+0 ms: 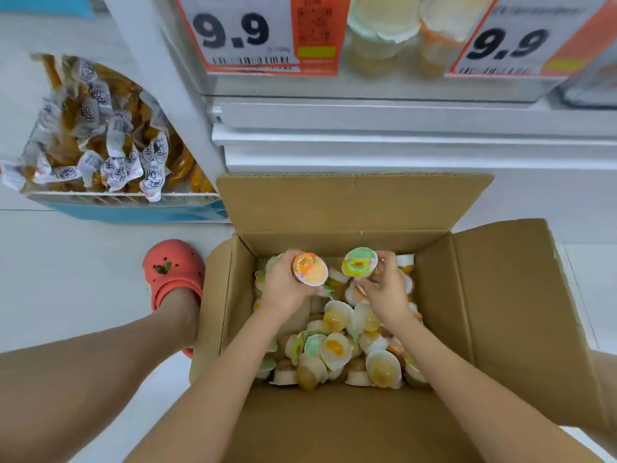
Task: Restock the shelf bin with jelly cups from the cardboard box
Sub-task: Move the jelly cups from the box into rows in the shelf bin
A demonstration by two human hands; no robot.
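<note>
Currently both hands are down inside the cardboard box [350, 422], which sits open on the floor at 6 o'clock of the frame, its flaps folded outward so the opening stays free for reaching.

Left hand [283, 285]: fingers curled shut around an orange-lidded jelly cup [310, 269], lid tilted up toward the camera. Right hand [387, 289]: fingers pinched on a green-lidded jelly cup [360, 262], lid likewise turned up. The two cups are near each other, not touching, above the far end of the box. Judgement: one cup per hand halves the trips; lids facing up probably lets the flavour be read before shelving.

Loose jelly cups [337, 349] lie heaped in the box at mixed angles, many on their sides; bare cardboard shows near the left wall, so stock is partly drawn down.

Shelf bin [384, 38] is at 12 o'clock, clear-fronted, pale cups visible behind two price tags [240, 31]. Judgement: destination is straight up and forward from the box, which explains the box's position at the shelf foot.

Surroundings: white floor [66, 269]; white shelf base; a bin of wrapped snacks [100, 128] at 10 o'clock; a red clog [173, 272] on the person's foot just beside the box's left wall.
</note>
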